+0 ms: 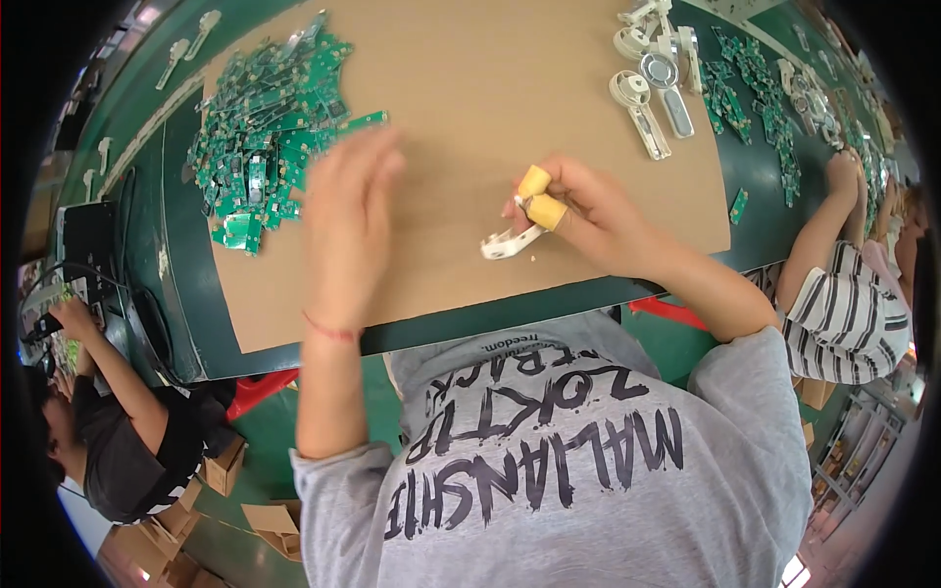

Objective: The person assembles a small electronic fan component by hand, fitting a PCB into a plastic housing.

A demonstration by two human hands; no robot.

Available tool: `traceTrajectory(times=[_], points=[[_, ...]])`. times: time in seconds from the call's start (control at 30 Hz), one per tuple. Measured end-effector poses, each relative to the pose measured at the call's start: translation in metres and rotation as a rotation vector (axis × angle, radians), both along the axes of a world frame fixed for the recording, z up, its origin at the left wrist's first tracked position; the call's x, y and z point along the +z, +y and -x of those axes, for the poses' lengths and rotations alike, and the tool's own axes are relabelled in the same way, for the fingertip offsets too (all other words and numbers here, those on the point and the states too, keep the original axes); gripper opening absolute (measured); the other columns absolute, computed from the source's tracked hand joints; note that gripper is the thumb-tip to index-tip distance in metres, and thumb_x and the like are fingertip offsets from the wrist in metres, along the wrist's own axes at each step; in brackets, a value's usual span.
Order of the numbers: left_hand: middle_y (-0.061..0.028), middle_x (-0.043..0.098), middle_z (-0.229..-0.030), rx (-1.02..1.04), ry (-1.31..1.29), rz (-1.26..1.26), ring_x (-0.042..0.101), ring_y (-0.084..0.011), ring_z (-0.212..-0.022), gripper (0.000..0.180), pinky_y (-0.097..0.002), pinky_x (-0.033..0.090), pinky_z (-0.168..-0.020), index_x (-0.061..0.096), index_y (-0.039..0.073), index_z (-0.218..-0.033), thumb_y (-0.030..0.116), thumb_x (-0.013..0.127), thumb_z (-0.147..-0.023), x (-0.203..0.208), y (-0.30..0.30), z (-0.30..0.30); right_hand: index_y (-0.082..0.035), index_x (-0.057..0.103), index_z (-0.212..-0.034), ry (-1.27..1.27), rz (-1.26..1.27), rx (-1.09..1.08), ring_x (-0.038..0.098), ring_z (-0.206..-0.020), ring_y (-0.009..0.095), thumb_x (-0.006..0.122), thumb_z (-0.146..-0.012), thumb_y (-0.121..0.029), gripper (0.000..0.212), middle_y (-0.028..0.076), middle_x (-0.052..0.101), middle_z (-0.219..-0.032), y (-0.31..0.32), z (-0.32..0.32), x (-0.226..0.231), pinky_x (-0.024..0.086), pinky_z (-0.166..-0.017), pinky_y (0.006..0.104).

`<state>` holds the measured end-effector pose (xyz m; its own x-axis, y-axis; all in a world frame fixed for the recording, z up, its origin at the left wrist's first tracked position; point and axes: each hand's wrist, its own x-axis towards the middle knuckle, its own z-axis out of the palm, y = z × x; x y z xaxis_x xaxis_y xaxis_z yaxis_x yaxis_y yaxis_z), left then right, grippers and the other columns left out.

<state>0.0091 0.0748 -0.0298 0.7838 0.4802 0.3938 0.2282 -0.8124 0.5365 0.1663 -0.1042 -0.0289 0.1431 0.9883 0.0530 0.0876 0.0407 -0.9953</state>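
My right hand (pixel 598 216), with yellow covers on the thumb and a finger, pinches a small white plastic fan housing (pixel 510 243). The housing's curved end hangs low over the brown board, and the rest is hidden by my fingers. To its left my left hand (pixel 351 186) is raised beside the heap of green circuit boards (pixel 265 127). Motion blurs that hand, but its fingers look stretched out, with nothing seen in them. One circuit board (pixel 368 120) sticks out just beyond the fingertips; I cannot tell whether they touch it.
Brown cardboard (pixel 470 88) covers the green table. White handheld fan parts (pixel 637 98) lie at the far right, with more circuit boards (pixel 725 98) past them. A person in stripes (pixel 848 314) works at the right, another in black (pixel 127 431) at the left beside a black device (pixel 86 235).
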Motion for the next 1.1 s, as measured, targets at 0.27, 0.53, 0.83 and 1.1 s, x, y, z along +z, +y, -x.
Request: traceTrajectory(times=[0.27, 0.53, 0.83, 1.1], points=[[-0.0075, 0.058, -0.086, -0.071, 0.319, -0.179, 0.055, -0.0231, -0.084, 0.017, -0.0333, 0.044, -0.074, 0.063, 0.007, -0.093, 0.006, 0.061, -0.077, 0.010, 0.042, -0.028, 0.000, 0.049, -0.095, 0.020, 0.136, -0.016, 0.050, -0.087, 0.009, 0.039, -0.093, -0.009, 0.013, 0.004, 0.052, -0.091, 0.002, -0.002, 0.012, 0.042, -0.076, 0.0245], [-0.0051, 0.058, -0.088, -0.088, -0.245, 0.671, 0.054, -0.0105, -0.074, 0.017, -0.0211, 0.042, -0.059, 0.065, 0.005, -0.092, 0.000, 0.061, -0.076, 0.018, -0.058, -0.018, -0.003, 0.050, -0.091, 0.224, 0.178, -0.113, 0.048, -0.076, 0.006, 0.041, -0.090, -0.008, 0.011, 0.001, 0.052, -0.082, -0.001, 0.012, 0.030, 0.041, -0.069, 0.0225], [-0.0061, 0.057, -0.082, -0.038, -0.370, 0.330, 0.054, -0.0141, -0.069, 0.028, -0.0245, 0.044, -0.056, 0.066, 0.006, -0.097, -0.006, 0.064, -0.072, 0.021, -0.074, -0.011, -0.001, 0.052, -0.089, 0.353, 0.125, -0.255, 0.044, -0.065, 0.001, 0.050, -0.083, -0.005, 0.007, -0.003, 0.049, -0.075, 0.001, 0.030, 0.033, 0.038, -0.057, 0.0167], [-0.0047, 0.056, -0.079, 0.005, -0.482, 0.101, 0.054, -0.0146, -0.067, 0.038, -0.0250, 0.043, -0.055, 0.066, 0.006, -0.099, -0.010, 0.065, -0.064, 0.015, -0.077, -0.011, 0.000, 0.050, -0.090, 0.502, 0.155, -0.282, 0.048, -0.068, 0.002, 0.049, -0.082, -0.003, 0.008, -0.001, 0.052, -0.076, 0.004, 0.036, 0.041, 0.040, -0.059, 0.0178]])
